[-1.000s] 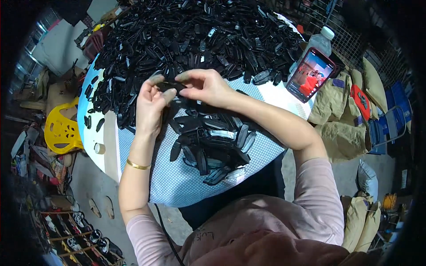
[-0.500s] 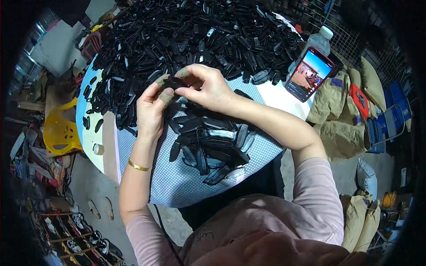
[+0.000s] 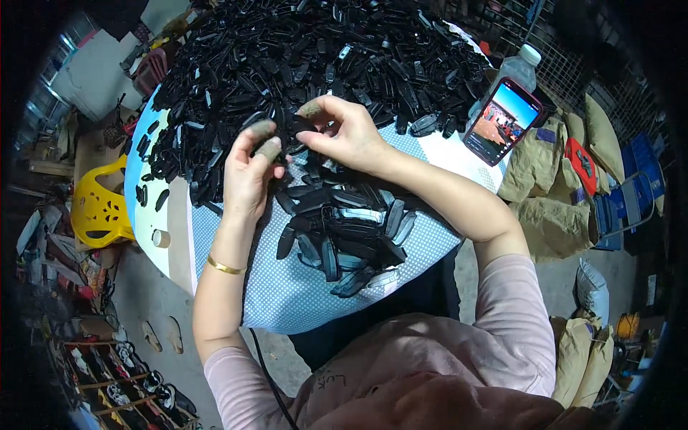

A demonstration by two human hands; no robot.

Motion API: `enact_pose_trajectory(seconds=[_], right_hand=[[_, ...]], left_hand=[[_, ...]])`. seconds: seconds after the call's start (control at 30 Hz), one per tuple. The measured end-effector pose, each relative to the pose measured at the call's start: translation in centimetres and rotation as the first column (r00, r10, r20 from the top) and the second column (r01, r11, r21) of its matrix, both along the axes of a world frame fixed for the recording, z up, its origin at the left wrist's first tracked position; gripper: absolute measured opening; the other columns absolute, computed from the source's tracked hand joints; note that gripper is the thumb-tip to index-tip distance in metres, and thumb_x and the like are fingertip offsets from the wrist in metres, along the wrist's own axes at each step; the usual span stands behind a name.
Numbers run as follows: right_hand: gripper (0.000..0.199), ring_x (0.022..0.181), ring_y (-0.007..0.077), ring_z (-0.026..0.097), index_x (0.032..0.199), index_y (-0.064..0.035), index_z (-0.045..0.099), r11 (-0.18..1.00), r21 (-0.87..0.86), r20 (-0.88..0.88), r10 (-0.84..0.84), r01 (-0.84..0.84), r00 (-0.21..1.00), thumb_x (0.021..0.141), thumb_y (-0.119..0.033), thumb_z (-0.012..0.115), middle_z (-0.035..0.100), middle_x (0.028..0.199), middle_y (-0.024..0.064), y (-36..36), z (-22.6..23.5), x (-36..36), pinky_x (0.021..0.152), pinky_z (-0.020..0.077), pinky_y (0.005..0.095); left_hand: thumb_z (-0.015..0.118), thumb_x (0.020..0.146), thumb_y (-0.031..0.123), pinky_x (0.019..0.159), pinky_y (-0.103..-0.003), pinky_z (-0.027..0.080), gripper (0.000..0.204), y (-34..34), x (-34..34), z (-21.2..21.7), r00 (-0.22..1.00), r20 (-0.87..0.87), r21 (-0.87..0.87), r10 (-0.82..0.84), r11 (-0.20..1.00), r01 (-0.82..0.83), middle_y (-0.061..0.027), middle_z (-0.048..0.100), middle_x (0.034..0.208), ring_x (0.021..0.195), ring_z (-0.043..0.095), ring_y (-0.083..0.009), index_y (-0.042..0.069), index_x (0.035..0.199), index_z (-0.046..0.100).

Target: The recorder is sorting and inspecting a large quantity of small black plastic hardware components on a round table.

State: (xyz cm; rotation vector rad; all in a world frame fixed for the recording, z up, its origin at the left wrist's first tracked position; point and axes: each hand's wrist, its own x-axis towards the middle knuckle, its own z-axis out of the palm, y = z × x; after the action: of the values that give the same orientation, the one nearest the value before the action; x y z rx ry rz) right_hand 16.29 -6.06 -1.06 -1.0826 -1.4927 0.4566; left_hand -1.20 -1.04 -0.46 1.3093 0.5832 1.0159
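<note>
My left hand [image 3: 249,172] is raised over the table with its fingers curled and thumb close to them; greyish coverings wrap its fingertips. What it grips, if anything, is lost against the dark heap. Beside it, my right hand [image 3: 346,140] pinches a small black elongated piece [image 3: 299,127] between thumb and covered forefinger. Just below both hands lies a smaller pile of long black pieces [image 3: 347,233], some with a glossy grey face. Beyond them spreads a large heap of similar black pieces [image 3: 315,57], covering the far part of the table.
The table [image 3: 279,304] has a pale dotted cover. At its right, a phone [image 3: 503,122] with a lit screen leans against a clear bottle [image 3: 519,68]. A small roll [image 3: 160,239] lies near the left edge. A yellow chair [image 3: 100,208] and brown sacks [image 3: 552,218] stand around.
My hands have drawn slightly apart from where they met over a black piece. The left fingers have shifted and blur a little; the right hand has moved slightly right.
</note>
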Motion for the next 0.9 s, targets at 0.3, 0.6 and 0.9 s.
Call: enact_pose_trajectory(seconds=[0.3,0.6,0.9], right_hand=[[0.030,0.078,0.0116,0.062,0.101,-0.0013,0.060,0.993,0.037,0.066,0.109,-0.111,0.992,0.074,-0.011,0.068,0.064,0.089,0.0073,-0.4,-0.1,-0.3,0.063,0.0507,0.0228],[0.027,0.075,0.0130,0.064,0.097,-0.0013,0.062,0.997,0.022,0.071,0.078,-0.079,0.994,0.073,-0.012,0.067,0.066,0.084,0.0086,-0.5,0.0,-0.5,0.062,0.0519,0.0245],[0.031,0.075,0.0106,0.061,0.102,0.0001,0.059,0.996,-0.070,0.098,0.067,-0.060,0.993,0.076,-0.013,0.069,0.064,0.087,0.0070,-0.5,0.1,-0.6,0.067,0.0499,0.0235]], left_hand=[[0.056,0.085,0.004,0.066,-0.020,0.051,0.033,0.3,-0.1,0.1,0.983,-0.037,-0.104,-0.183,0.979,0.178,-0.0078,0.063,0.095,0.073,0.062,-0.0109,-0.003,0.117,0.051],[0.059,0.084,0.005,0.051,-0.016,0.035,0.029,0.5,-0.4,-0.6,0.974,-0.214,0.110,-0.078,0.989,0.103,0.0022,0.057,0.079,0.059,0.045,-0.0018,0.001,0.112,0.058],[0.065,0.079,0.005,0.056,-0.015,0.036,0.034,0.3,-0.1,-0.7,0.982,-0.184,0.055,0.035,0.998,-0.025,0.0045,0.059,0.083,0.066,0.046,-0.0014,0.004,0.113,0.059]])
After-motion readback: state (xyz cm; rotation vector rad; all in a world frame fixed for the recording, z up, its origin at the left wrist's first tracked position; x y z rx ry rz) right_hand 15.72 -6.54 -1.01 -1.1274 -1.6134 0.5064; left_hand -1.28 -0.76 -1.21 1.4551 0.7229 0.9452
